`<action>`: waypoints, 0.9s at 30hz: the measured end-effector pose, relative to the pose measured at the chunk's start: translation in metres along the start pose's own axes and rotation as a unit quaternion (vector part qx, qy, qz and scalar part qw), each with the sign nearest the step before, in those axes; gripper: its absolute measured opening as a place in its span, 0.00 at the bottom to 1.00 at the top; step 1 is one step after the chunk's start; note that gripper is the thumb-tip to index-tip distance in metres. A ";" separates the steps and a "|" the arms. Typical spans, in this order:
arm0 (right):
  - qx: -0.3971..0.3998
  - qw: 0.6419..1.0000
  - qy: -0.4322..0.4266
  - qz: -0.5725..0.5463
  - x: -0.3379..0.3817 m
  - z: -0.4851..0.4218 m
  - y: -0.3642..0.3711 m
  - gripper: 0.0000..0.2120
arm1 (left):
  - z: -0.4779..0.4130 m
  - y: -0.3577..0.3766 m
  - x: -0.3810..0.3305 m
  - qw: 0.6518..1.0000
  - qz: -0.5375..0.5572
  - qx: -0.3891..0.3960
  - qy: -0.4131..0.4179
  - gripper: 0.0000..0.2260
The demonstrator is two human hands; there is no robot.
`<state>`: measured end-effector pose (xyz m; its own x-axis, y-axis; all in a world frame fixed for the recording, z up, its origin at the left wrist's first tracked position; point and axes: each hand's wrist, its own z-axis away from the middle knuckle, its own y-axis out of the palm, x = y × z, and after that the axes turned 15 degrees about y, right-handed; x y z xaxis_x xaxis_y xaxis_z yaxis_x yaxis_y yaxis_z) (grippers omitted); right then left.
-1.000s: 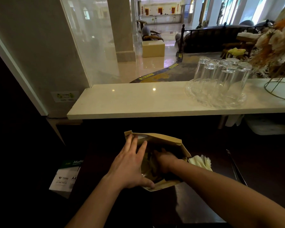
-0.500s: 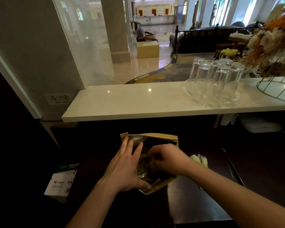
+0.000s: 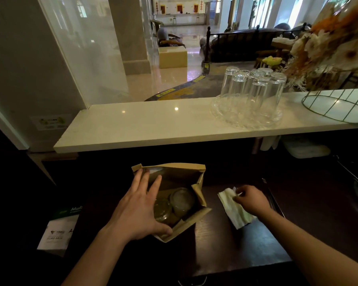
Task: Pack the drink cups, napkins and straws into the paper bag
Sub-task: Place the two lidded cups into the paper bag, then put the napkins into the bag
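Note:
A brown paper bag (image 3: 196, 174) stands open on the dark table. Two lidded drink cups (image 3: 181, 200) sit inside it, side by side. My left hand (image 3: 139, 209) holds the bag's left edge, thumb on the near rim and fingers spread over the opening. To the right of the bag lies a stack of pale napkins (image 3: 235, 211) on the table. My right hand (image 3: 250, 200) rests on the napkins' far end, fingers curled and pinching at them. Something thin and white shows at the fingertips. I cannot make out straws.
A pale stone counter (image 3: 143, 124) runs across above the table, carrying a glass tray of several upturned glasses (image 3: 252, 93) and a wire basket (image 3: 339, 104). A box of A4 paper (image 3: 60, 230) sits low on the left. Dark tongs (image 3: 273, 199) lie right of the napkins.
My right hand came out of the bag and moved right onto the napkins. My left hand stayed on the bag, whose opening now shows both cups.

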<state>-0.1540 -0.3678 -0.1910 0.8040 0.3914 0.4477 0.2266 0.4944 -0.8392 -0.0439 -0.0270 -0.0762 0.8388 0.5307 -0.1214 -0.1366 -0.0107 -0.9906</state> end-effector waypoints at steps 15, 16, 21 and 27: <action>0.031 0.990 0.135 0.026 -0.014 -0.017 0.034 0.13 | -0.003 -0.007 -0.006 1.000 0.007 0.028 -0.009 0.62; 0.036 0.989 0.140 0.014 -0.014 -0.017 0.034 0.12 | -0.002 -0.008 -0.006 1.000 0.009 0.028 -0.009 0.62; 0.059 0.988 0.128 -0.066 -0.015 -0.018 0.033 0.07 | 0.001 -0.009 -0.006 1.000 0.016 0.026 -0.004 0.62; 0.027 0.971 0.097 -0.215 -0.012 -0.002 0.023 0.06 | 0.002 -0.007 -0.003 1.000 0.015 0.018 0.001 0.62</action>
<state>-0.1573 -0.3622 -0.2163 0.7312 -0.0127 0.6821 0.5396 0.6224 -0.5669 -0.0470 -0.0266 -0.0692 0.8353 0.5284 -0.1518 -0.1814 0.0043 -0.9834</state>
